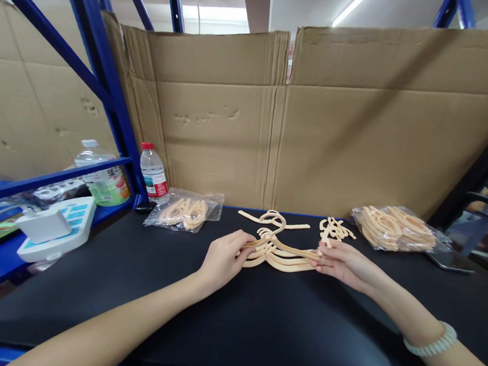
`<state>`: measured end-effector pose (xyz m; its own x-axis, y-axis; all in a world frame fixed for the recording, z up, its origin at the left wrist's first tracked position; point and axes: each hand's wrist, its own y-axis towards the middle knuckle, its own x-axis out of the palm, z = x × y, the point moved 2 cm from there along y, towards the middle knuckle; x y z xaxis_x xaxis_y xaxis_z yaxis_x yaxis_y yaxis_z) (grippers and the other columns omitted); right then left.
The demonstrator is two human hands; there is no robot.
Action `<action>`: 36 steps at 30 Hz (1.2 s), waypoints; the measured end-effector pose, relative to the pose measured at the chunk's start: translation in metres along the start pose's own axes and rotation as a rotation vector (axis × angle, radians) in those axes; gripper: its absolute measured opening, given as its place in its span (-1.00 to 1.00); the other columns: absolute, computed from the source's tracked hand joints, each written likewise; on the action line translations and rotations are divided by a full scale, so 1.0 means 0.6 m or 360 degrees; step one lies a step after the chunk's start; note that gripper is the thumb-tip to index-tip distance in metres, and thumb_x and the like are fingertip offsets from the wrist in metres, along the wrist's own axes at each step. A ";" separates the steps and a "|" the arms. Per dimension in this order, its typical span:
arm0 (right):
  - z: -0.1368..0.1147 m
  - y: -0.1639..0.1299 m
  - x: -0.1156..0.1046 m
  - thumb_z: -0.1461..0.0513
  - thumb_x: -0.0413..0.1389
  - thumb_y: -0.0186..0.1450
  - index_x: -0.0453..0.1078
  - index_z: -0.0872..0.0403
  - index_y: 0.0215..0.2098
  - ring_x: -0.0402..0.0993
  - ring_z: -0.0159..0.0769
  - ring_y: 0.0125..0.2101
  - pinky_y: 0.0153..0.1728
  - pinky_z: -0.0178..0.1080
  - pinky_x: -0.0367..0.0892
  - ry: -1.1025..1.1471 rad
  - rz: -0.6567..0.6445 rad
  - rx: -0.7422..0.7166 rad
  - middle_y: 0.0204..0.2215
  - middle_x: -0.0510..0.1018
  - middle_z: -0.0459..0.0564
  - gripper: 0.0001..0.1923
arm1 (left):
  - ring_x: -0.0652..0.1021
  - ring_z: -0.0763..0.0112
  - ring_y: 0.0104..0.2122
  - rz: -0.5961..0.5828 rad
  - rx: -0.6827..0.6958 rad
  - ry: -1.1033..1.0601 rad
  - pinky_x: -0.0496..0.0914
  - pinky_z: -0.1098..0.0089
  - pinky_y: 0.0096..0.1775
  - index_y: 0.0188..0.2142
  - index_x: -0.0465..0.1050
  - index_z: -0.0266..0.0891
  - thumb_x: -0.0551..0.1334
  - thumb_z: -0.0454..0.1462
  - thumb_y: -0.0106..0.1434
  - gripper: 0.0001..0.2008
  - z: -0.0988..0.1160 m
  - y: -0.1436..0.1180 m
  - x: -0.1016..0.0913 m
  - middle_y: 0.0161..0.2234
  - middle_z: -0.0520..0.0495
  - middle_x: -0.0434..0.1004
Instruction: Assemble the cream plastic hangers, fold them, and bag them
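Note:
Near the middle of the black table, a beige clothes hanger point(293, 250) spans between my hands, its hook pointing away from me. My left hand point(223, 261) pinches the hanger's left end between thumb and fingers. Closed around its right end is my right hand point(349, 264); a small beige piece point(325, 243) shows at those fingertips, and I cannot tell whether it is gripped too. Several similar hangers point(285, 267) lie overlapping just below the held one. Behind the hooks rests a straight beige bar point(298, 227). A small heap of beige connector-like pieces point(338, 228) lies beyond my right hand.
Clear bags of beige parts lie at the back left point(188, 212) and back right point(395, 230), with a phone point(449, 262) by the right one. A red-capped bottle point(153, 171) stands back left. Cardboard point(214, 131) walls the rear; a white power strip point(63, 229) sits left.

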<state>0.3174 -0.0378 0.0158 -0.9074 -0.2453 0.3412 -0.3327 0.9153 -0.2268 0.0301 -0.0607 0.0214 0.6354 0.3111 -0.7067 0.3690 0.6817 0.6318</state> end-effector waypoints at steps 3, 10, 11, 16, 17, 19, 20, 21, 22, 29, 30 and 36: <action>-0.002 0.001 0.003 0.23 0.40 0.01 0.28 0.09 -0.50 0.57 -0.29 -0.45 -0.40 -0.33 0.49 -0.0004 -0.0032 -0.0034 -0.54 0.55 -0.03 -0.66 | 0.51 0.42 -0.34 0.0014 0.0005 -0.0014 0.39 0.46 -0.31 -0.19 0.38 -0.19 0.11 -0.34 0.32 -0.89 0.000 0.001 -0.001 -0.32 -0.02 0.49; -0.006 0.000 -0.003 0.21 0.35 0.08 0.32 0.12 -0.47 0.54 -0.35 -0.41 -0.35 -0.34 0.47 -0.0037 -0.0107 -0.0091 -0.37 0.58 0.03 -0.72 | 0.51 0.41 -0.36 0.0039 0.0029 -0.0003 0.39 0.47 -0.36 -0.23 0.38 -0.17 0.10 -0.35 0.30 -0.89 0.010 0.003 -0.003 -0.35 -0.01 0.49; -0.008 -0.001 -0.004 0.21 0.35 0.09 0.33 0.12 -0.45 0.55 -0.31 -0.36 -0.33 -0.31 0.47 -0.0020 -0.0090 -0.0081 -0.31 0.58 0.07 -0.73 | 0.51 0.41 -0.37 0.0044 0.0026 0.0000 0.38 0.48 -0.37 -0.24 0.38 -0.17 0.11 -0.35 0.30 -0.89 0.010 0.003 -0.002 -0.36 0.00 0.49; -0.013 -0.006 -0.006 0.19 0.33 0.10 0.35 0.14 -0.42 0.57 -0.19 -0.27 -0.26 -0.23 0.47 -0.0041 -0.0071 -0.0035 -0.24 0.57 0.16 -0.73 | 0.51 0.42 -0.36 0.0030 0.0003 -0.0003 0.38 0.47 -0.36 -0.24 0.38 -0.17 0.12 -0.36 0.30 -0.90 0.005 -0.001 0.004 -0.34 0.01 0.49; -0.013 -0.006 -0.006 0.19 0.33 0.11 0.35 0.14 -0.42 0.57 -0.20 -0.29 -0.27 -0.24 0.47 -0.0055 -0.0081 -0.0034 -0.28 0.58 0.15 -0.74 | 0.51 0.42 -0.36 0.0031 0.0006 -0.0003 0.38 0.47 -0.34 -0.24 0.38 -0.17 0.11 -0.36 0.30 -0.89 0.004 -0.001 0.005 -0.34 0.01 0.50; -0.011 -0.005 -0.008 0.21 0.33 0.10 0.34 0.14 -0.43 0.57 -0.25 -0.34 -0.28 -0.25 0.46 -0.0063 -0.0100 -0.0043 -0.38 0.57 0.08 -0.74 | 0.52 0.42 -0.35 0.0034 0.0017 -0.0005 0.38 0.46 -0.33 -0.23 0.38 -0.17 0.11 -0.36 0.30 -0.89 0.003 0.000 0.005 -0.33 0.01 0.50; -0.011 -0.004 -0.008 0.22 0.33 0.09 0.33 0.13 -0.44 0.56 -0.27 -0.37 -0.28 -0.25 0.46 -0.0061 -0.0108 -0.0051 -0.41 0.56 0.04 -0.74 | 0.52 0.43 -0.35 0.0037 0.0025 -0.0006 0.38 0.46 -0.33 -0.23 0.39 -0.17 0.11 -0.35 0.31 -0.89 0.004 0.001 0.005 -0.34 0.01 0.50; -0.010 -0.003 -0.008 0.23 0.34 0.09 0.32 0.13 -0.44 0.56 -0.29 -0.39 -0.28 -0.25 0.46 -0.0058 -0.0116 -0.0059 -0.43 0.55 0.02 -0.74 | 0.51 0.43 -0.36 0.0041 0.0033 -0.0005 0.38 0.46 -0.33 -0.23 0.39 -0.17 0.10 -0.35 0.31 -0.89 0.005 0.002 0.004 -0.34 0.00 0.49; -0.010 -0.003 -0.008 0.23 0.34 0.08 0.32 0.12 -0.44 0.55 -0.30 -0.40 -0.28 -0.26 0.46 -0.0054 -0.0125 -0.0068 -0.44 0.55 0.00 -0.73 | 0.51 0.43 -0.36 0.0041 0.0041 -0.0003 0.38 0.46 -0.34 -0.23 0.39 -0.18 0.10 -0.35 0.31 -0.88 0.006 0.003 0.003 -0.35 0.00 0.49; -0.009 -0.003 -0.007 0.21 0.33 0.10 0.32 0.12 -0.43 0.53 -0.32 -0.41 -0.29 -0.27 0.45 -0.0045 -0.0177 -0.0084 -0.43 0.54 0.00 -0.73 | 0.52 0.41 -0.35 0.0038 0.0050 -0.0002 0.40 0.44 -0.30 -0.25 0.39 -0.17 0.09 -0.35 0.31 -0.88 0.008 0.004 0.002 -0.34 -0.01 0.50; -0.008 -0.003 -0.006 0.21 0.33 0.10 0.31 0.12 -0.43 0.53 -0.33 -0.41 -0.29 -0.27 0.45 -0.0044 -0.0183 -0.0086 -0.44 0.54 -0.01 -0.73 | 0.53 0.40 -0.34 0.0042 0.0046 0.0000 0.40 0.44 -0.30 -0.25 0.40 -0.17 0.10 -0.35 0.31 -0.88 0.008 0.004 0.002 -0.34 -0.02 0.50; -0.008 -0.004 -0.001 0.18 0.36 0.05 0.29 0.10 -0.47 0.51 -0.36 -0.45 -0.32 -0.27 0.44 -0.0094 -0.0152 -0.0151 -0.47 0.52 -0.07 -0.68 | 0.53 0.41 -0.36 0.0053 0.0056 0.0001 0.40 0.45 -0.32 -0.26 0.41 -0.18 0.09 -0.33 0.31 -0.88 0.012 0.005 -0.001 -0.35 -0.02 0.52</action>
<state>0.3196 -0.0382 0.0202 -0.8871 -0.3487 0.3024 -0.3952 0.9123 -0.1074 0.0357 -0.0639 0.0261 0.6474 0.3335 -0.6853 0.3713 0.6472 0.6657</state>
